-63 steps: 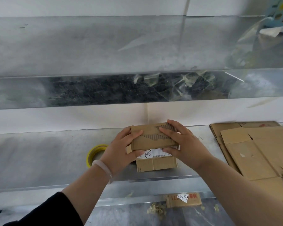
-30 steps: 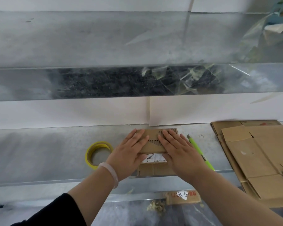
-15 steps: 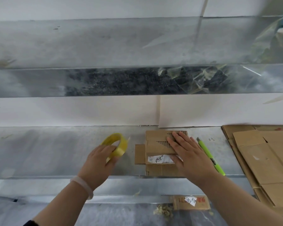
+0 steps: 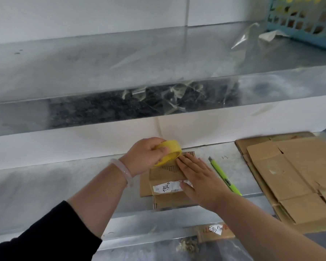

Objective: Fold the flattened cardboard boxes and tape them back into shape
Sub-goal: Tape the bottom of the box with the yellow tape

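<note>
While pinning box under flat right hand, gripping tape roll in left hand alongside; best pulled taut before sticking.

packing workroom | galvanised metal shelving | stacked flattened cardboard | tape roll | utility knife

The tape roll is yellow; the small box is brown cardboard with a white label bearing black handwriting. The knife is lime green; the flattened boxes are tan; the basket is light blue; the bracelet is pale pink.
</note>
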Action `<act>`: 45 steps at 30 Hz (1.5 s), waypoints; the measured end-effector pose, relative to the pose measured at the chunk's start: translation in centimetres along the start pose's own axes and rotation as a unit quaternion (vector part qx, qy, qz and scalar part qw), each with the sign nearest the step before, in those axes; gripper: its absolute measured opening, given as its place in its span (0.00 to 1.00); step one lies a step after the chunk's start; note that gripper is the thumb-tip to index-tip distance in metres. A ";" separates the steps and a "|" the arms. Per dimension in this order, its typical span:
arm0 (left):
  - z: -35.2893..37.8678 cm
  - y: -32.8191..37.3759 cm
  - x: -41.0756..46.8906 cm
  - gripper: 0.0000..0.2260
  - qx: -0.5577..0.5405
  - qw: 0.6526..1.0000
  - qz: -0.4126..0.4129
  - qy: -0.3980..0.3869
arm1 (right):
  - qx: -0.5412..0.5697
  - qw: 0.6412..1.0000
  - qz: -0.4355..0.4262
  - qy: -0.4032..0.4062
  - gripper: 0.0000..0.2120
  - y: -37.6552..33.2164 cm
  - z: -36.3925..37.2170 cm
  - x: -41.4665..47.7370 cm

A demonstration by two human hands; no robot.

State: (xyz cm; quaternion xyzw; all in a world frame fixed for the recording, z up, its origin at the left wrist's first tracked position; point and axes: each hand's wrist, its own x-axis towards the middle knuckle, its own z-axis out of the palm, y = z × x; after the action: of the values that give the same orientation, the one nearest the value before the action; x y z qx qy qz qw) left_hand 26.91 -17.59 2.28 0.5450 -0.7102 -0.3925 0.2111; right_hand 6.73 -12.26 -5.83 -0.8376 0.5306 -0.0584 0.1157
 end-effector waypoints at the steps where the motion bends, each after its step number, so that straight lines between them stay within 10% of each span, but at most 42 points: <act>1: 0.0 0.2 0.4 0.08 0.012 1.000 0.002 -0.008 | 0.002 1.000 -0.002 -0.002 0.31 0.1 0.0 0.0; 26: 0.4 1.9 1.7 0.08 0.097 0.993 0.014 -0.067 | 0.097 0.995 0.009 0.022 0.28 0.7 0.8 0.5; 28: 0.4 2.1 1.9 0.09 0.123 0.990 0.020 -0.070 | 0.241 0.969 0.028 0.052 0.23 0.5 0.1 0.6; 32: 0.5 2.3 2.0 0.10 0.138 0.987 0.019 -0.081 | 0.574 0.790 0.167 0.138 0.13 -0.2 -1.4 0.6; 42: 1.5 3.1 2.9 0.13 0.248 0.963 0.029 -0.102 | 0.533 0.771 0.305 0.168 0.08 0.6 -1.7 2.3; 45: 1.8 3.3 3.3 0.15 0.270 0.957 0.028 -0.101 | 0.610 0.705 0.315 0.177 0.07 1.1 -1.9 2.4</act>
State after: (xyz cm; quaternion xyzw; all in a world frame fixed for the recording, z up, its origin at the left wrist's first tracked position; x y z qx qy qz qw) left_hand 22.50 -19.79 3.34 0.5187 -0.8225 -0.2333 -0.0057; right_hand 6.38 -15.09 -4.37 -0.3424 0.6227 -0.4771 0.5171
